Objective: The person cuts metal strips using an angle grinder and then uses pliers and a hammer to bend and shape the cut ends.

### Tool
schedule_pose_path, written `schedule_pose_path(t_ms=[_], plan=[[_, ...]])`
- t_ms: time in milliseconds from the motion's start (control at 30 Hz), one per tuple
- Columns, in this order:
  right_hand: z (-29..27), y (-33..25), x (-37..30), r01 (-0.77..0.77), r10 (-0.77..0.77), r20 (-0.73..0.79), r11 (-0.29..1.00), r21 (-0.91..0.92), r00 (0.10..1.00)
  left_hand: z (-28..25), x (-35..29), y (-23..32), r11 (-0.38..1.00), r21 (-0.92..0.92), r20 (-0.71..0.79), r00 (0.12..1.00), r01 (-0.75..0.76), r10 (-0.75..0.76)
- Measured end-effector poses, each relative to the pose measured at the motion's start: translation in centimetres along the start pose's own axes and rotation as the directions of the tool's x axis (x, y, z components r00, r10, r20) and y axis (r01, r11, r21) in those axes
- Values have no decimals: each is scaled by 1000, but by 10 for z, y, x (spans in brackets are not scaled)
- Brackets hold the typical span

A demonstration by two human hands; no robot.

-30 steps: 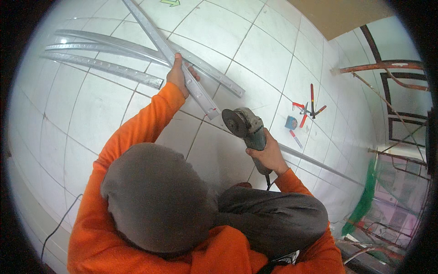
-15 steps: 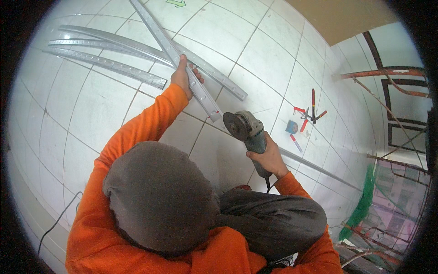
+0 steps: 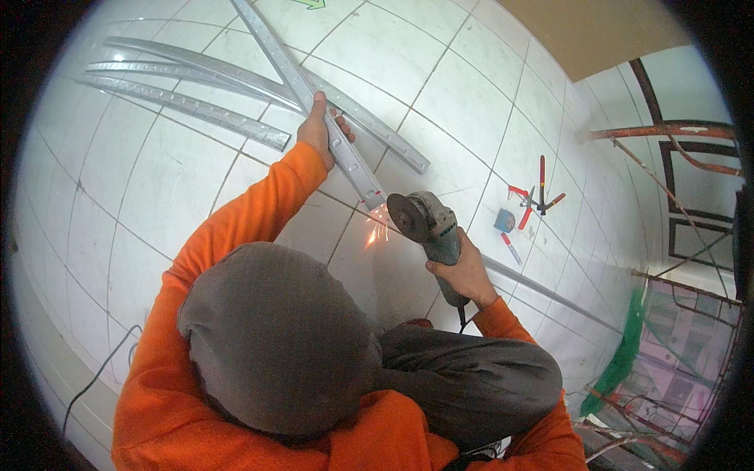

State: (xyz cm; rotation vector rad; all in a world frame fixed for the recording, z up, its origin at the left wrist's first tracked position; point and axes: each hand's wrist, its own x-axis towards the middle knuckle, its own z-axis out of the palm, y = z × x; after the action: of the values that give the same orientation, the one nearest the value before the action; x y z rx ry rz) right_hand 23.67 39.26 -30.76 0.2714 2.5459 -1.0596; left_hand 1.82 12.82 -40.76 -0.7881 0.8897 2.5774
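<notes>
My left hand (image 3: 318, 135) is wrapped around a long silvery metal channel (image 3: 353, 166) that slants from the far left toward me. Red marks show near its close end. In my right hand (image 3: 469, 275) is an angle grinder (image 3: 440, 235), its body gripped from the right. The grinder's dark round disc (image 3: 408, 217) meets the end of the channel, and orange sparks (image 3: 377, 231) spray off there toward me. Beneath and beyond my left hand lie more metal channels (image 3: 192, 111) on the floor.
White floor tiles (image 3: 463, 102) spread all around. To the right lie pliers and cutters with red handles (image 3: 542, 184), a blue tape measure (image 3: 504, 220) and a marker (image 3: 511, 249). Another metal strip (image 3: 550, 291) runs behind the grinder. Rusty scaffold pipes (image 3: 660, 129) and green netting (image 3: 620, 357) stand farther right.
Sparks now fly at the channel's end, where none showed before. The grinder has shifted very slightly, and its disc now touches the metal. Both hands keep their grips.
</notes>
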Motion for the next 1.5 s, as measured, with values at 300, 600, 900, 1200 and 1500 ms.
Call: schedule_pose_path(t_ms=[300,600,900,1200,1500], plan=[[-2,-6,2,-41,41,34,999,8,999,0,0,-3,999,-51,-3,1000,3,-4],[2,-6,8,-33,31,33,998,49,999,-6,3,-8,999,-39,-7,1000,5,-6],[3,-15,7,-83,75,69,988,129,995,-9,3,-9,996,-91,24,1000,15,-13],[4,-3,14,-43,43,42,999,11,998,-7,4,-12,993,-119,4,1000,25,-25],[8,-4,17,-34,25,83,994,107,996,-16,6,-13,998,-65,10,1000,-14,15]])
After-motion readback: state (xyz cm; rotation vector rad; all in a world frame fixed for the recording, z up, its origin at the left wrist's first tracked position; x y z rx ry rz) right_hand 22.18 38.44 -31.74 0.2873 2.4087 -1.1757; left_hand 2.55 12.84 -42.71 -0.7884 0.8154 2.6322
